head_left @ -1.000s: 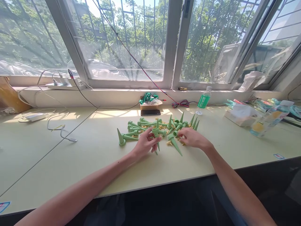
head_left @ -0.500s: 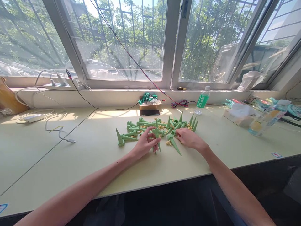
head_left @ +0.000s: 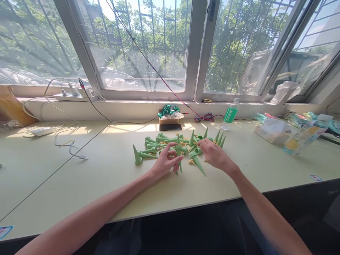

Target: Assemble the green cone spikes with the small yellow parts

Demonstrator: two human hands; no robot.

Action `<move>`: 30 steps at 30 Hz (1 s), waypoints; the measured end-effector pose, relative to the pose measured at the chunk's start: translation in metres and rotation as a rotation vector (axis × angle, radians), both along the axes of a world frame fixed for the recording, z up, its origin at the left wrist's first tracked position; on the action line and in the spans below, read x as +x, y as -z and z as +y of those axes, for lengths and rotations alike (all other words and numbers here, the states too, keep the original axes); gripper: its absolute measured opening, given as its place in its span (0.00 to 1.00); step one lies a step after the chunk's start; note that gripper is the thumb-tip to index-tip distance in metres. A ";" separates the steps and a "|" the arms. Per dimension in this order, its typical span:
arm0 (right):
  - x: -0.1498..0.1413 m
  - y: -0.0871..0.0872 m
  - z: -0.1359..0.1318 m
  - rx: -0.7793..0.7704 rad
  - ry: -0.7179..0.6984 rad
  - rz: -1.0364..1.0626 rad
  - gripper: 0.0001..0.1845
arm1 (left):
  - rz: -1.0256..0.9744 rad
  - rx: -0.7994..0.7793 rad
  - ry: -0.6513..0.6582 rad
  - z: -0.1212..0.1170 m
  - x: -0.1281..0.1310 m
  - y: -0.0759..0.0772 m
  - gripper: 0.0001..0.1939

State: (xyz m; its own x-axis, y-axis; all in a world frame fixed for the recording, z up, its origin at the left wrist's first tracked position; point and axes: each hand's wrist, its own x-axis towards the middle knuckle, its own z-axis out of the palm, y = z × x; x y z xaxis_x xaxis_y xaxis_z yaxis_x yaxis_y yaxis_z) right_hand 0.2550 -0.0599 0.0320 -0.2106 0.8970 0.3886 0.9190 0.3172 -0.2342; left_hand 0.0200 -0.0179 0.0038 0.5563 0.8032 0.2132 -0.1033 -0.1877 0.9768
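My left hand is closed around a green plastic watering spike, held upright with its tip down. My right hand is at the right part of the pile, its fingers pinched together; what they hold, if anything, I cannot make out. Several more green spikes lie about, some with small yellow valves. A single spike lies between my hands, close to a yellow valve. At the pile's left end another spike stands on its cap, point up.
Behind the pile are a black phone and a small cardboard box with green stuff in it. A green-labelled bottle stands back right. Further right are a tissue box and a larger bottle. A white cable lies left.
My right hand has lifted slightly and moved up and away among the spikes, uncovering a spike's cap. My left hand keeps its hold on the spike. The view has shifted a little.
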 end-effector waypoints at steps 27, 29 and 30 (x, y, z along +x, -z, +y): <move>-0.042 0.027 0.000 0.196 -0.296 0.289 0.09 | 0.117 0.175 -0.022 0.001 -0.001 0.010 0.22; -0.042 0.028 0.001 0.203 -0.296 0.299 0.10 | 0.132 0.192 -0.024 0.000 -0.001 0.009 0.22; -0.042 0.029 0.001 0.207 -0.294 0.303 0.10 | 0.138 0.198 -0.026 0.000 -0.001 0.009 0.22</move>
